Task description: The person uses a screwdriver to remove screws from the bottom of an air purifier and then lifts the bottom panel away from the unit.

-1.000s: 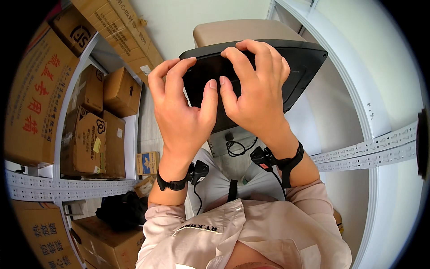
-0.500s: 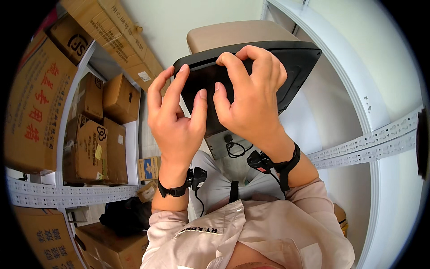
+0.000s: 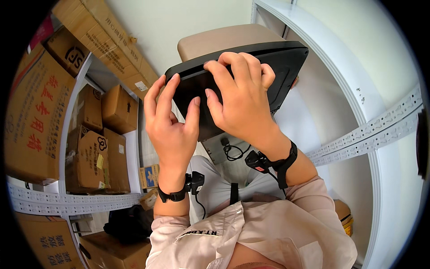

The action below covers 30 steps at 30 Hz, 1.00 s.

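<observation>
A black flat panel with a raised rim [image 3: 190, 105], like a monitor, stands tilted in front of me. My left hand [image 3: 172, 123] is at its left upper corner, with index and middle fingers stretched up to the edge and the thumb held apart. Over the panel's upper edge is my right hand [image 3: 244, 96], its fingers curved and spread from the thumb. Nothing shows between the fingers of either hand; whether the fingertips touch the panel, I cannot tell. Each wrist wears a black strap with a small black device, the left one [image 3: 195, 183] and the right one [image 3: 257, 160].
Behind the panel is a beige rounded block [image 3: 228, 38]. Below it lies a black cable [image 3: 233, 151] beside a grey metal case [image 3: 212, 150]. White shelving [image 3: 74, 201] with cardboard boxes [image 3: 92, 159] stands at left, and a white perforated rack [image 3: 371, 134] at right.
Both hands and the black panel appear slightly farther left and lower in the picture. The shelving at right has shifted too, so my view has turned a little. Finger poses look nearly the same.
</observation>
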Tool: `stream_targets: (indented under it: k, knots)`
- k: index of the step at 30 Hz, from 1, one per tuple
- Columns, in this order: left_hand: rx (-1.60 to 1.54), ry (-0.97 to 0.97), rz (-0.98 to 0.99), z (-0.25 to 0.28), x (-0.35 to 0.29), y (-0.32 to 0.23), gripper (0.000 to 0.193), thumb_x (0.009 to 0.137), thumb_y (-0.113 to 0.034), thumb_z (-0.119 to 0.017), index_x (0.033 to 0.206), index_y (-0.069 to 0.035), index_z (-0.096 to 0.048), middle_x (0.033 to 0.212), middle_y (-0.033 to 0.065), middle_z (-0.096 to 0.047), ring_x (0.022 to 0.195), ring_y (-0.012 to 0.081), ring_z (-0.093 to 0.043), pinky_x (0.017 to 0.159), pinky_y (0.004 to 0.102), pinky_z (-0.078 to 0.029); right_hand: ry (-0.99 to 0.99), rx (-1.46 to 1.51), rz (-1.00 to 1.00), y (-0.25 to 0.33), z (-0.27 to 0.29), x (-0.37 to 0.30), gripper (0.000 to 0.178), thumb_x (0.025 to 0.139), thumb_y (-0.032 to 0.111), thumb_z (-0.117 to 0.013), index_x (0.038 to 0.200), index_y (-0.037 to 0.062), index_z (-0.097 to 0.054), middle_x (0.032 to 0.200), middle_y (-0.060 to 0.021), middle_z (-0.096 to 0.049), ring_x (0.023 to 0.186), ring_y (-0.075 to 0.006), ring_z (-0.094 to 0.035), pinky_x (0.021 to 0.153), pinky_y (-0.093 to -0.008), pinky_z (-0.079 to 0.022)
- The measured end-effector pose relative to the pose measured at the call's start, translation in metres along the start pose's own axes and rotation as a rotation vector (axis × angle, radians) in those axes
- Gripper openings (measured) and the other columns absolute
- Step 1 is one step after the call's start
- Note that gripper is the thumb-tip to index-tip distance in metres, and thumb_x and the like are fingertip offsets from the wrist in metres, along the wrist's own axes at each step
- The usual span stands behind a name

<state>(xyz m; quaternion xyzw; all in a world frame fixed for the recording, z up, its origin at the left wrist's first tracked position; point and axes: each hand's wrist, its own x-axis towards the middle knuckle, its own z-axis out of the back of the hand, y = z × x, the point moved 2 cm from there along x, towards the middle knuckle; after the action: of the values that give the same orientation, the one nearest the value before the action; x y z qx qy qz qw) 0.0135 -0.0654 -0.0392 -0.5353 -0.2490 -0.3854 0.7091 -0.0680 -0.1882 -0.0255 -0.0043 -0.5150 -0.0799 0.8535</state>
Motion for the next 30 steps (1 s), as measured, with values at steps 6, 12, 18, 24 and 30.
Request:
stream_targets:
  k: [6,12,18,24,30]
  knots:
    - [-0.01,0.015,0.045,0.002,-0.003,-0.007,0.047,0.074,-0.003,-0.076,0.118,-0.008,-0.064,0.128,0.01,-0.056,0.057,0.0061,-0.042,0.048,0.0212,-0.035,0.004,0.009,0.026,-0.003,0.006,0.0,0.035,0.071,0.019,-0.07,0.104,0.0123,-0.06,0.105,-0.003,-0.051,0.107,-0.0233,-0.046,0.091,-0.0449,-0.025]
    - [-0.012,-0.041,-0.004,0.003,-0.007,-0.006,0.043,0.075,-0.003,-0.076,0.117,-0.007,-0.065,0.125,0.009,-0.058,0.052,0.0047,-0.034,0.049,0.0198,-0.033,-0.006,-0.002,-0.024,-0.026,0.025,0.009,0.028,0.072,0.028,-0.074,0.094,0.0134,-0.066,0.098,-0.0024,-0.056,0.102,-0.0213,-0.051,0.094,-0.0449,-0.025]
    - [-0.041,-0.079,-0.051,-0.001,-0.012,-0.005,0.042,0.074,0.001,-0.076,0.114,-0.008,-0.066,0.108,0.0046,-0.061,0.052,0.0056,-0.035,0.047,0.0208,-0.032,-0.008,-0.155,-0.105,-0.088,0.056,-0.001,0.029,0.076,0.032,-0.073,0.097,0.0119,-0.067,0.101,-0.0016,-0.059,0.103,-0.0209,-0.054,0.095,-0.0414,-0.025]
    - [-0.19,-0.078,0.059,-0.006,-0.023,0.007,0.04,0.075,0.001,-0.076,0.113,-0.004,-0.065,0.089,-0.0002,-0.062,0.052,0.0044,-0.03,0.047,0.0196,-0.025,0.084,-0.163,-0.068,-0.128,0.072,-0.005,0.033,0.078,0.029,-0.073,0.103,0.011,-0.064,0.105,-0.0041,-0.055,0.106,-0.0236,-0.05,0.094,-0.0402,-0.029]
    - [-0.248,-0.074,0.087,-0.009,-0.026,0.012,0.043,0.081,-0.004,-0.075,0.121,-0.002,-0.059,0.074,-0.0051,-0.052,0.053,0.0008,-0.032,0.048,0.0177,-0.024,0.129,-0.129,-0.051,-0.136,0.077,-0.006,0.033,0.075,0.028,-0.075,0.099,0.0094,-0.062,0.102,-0.0048,-0.053,0.102,-0.0255,-0.049,0.09,-0.039,-0.035]
